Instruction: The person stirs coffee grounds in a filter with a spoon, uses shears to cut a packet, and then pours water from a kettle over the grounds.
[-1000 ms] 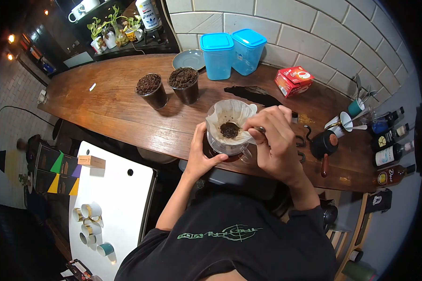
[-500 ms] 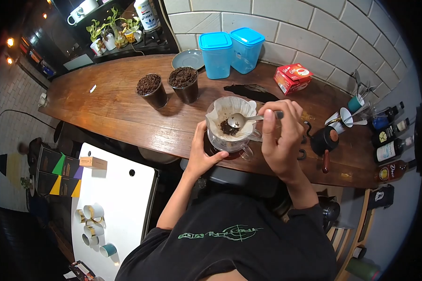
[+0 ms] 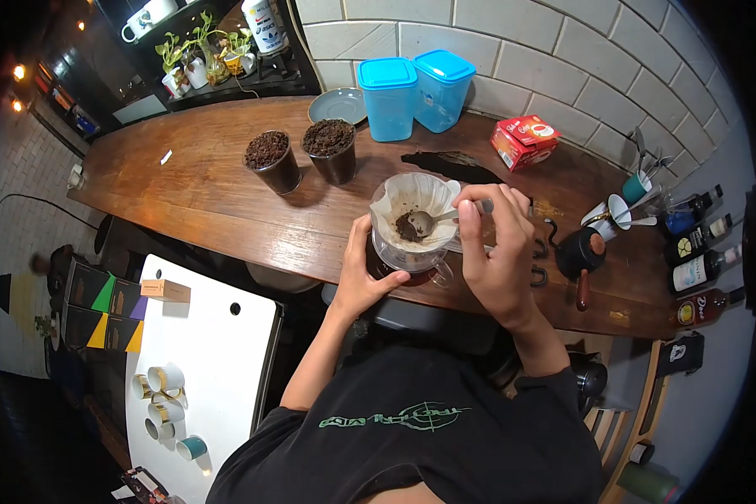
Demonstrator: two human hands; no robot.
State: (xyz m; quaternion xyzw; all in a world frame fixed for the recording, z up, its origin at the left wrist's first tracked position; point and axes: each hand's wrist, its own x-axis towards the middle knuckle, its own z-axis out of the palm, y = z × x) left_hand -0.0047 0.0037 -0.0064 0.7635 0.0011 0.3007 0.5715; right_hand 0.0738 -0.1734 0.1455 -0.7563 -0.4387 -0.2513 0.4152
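A white paper filter [image 3: 433, 191] lines a clear glass coffee dripper [image 3: 392, 254], with dark wet coffee grounds [image 3: 406, 227] at its bottom. Beneath it sits a glass server [image 3: 442, 272] holding dark liquid, partly hidden by the dripper and my hand. My left hand [image 3: 364, 273] is wrapped round the dripper's left side, the thumb across the front. Pinched in my right hand [image 3: 502, 256] is a metal spoon [image 3: 423, 223], its bowl down in the grounds. Behind, to the left, stand two glasses of ground coffee, one glass [image 3: 279, 172] beside the other glass [image 3: 338, 164].
On the wooden counter [image 3: 193, 185] are two blue lidded containers [image 3: 388, 105], a grey saucer [image 3: 338, 107] and a red box [image 3: 525, 141]. A black kettle [image 3: 578, 252] stands right of my right hand, with bottles [image 3: 690, 273] beyond. Cups [image 3: 167, 376] lie on a white table [image 3: 227, 353].
My right hand has shifted slightly left, and the spoon's bowl has dipped lower and tilted into the grounds. My left hand stays in place on the dripper.
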